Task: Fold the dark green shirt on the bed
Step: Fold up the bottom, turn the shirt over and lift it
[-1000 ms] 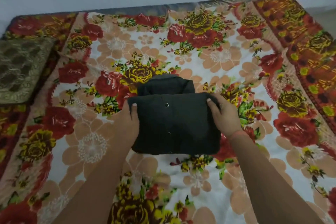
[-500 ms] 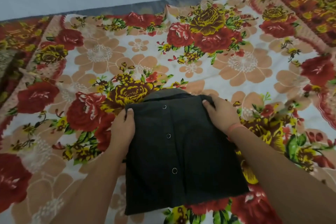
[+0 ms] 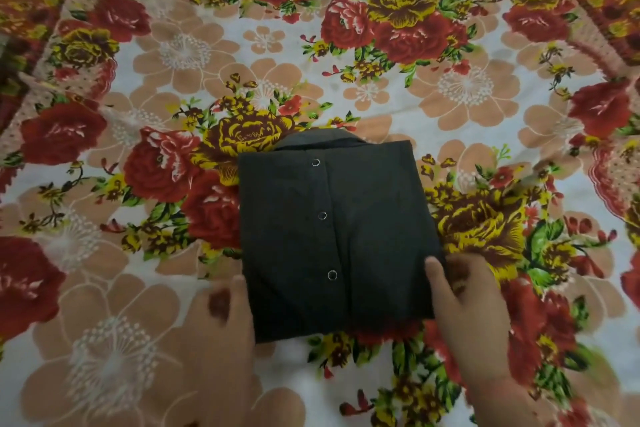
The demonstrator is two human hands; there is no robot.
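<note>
Now folded shirt (image 3: 336, 239) on floral bedsheet (image 3: 464, 87) (collar farthest), left hand (image 3: 221, 319), right hand (image 3: 467, 302) flanking.

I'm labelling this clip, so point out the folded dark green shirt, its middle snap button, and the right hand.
folded dark green shirt (image 3: 374, 236): head view, plain front panel.
middle snap button (image 3: 322, 216): head view, button centre.
right hand (image 3: 474, 305): head view, back of hand.
</note>
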